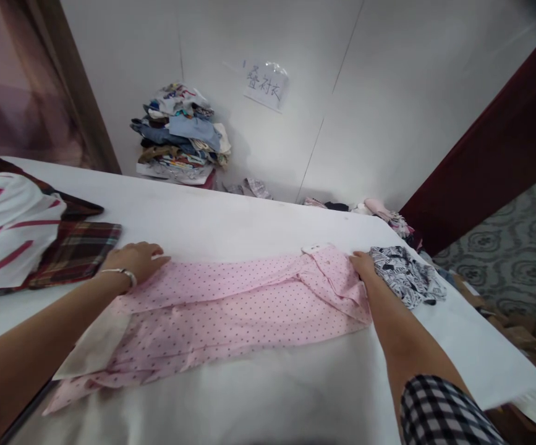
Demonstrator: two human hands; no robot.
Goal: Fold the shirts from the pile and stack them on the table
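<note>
Pink shirt [240, 318], dark-dotted, lies in a long, lightly creased strip.

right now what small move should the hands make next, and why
Probably draw the pink dotted cloth taut along its far edge: the left hand and right hand are near that edge's opposite ends, and the cloth is creased between them.

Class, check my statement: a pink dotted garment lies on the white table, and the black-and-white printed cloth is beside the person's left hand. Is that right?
Not quite: the head view shows the black-and-white printed cloth beside the right hand. The pink dotted garment does lie on the white table.
</note>
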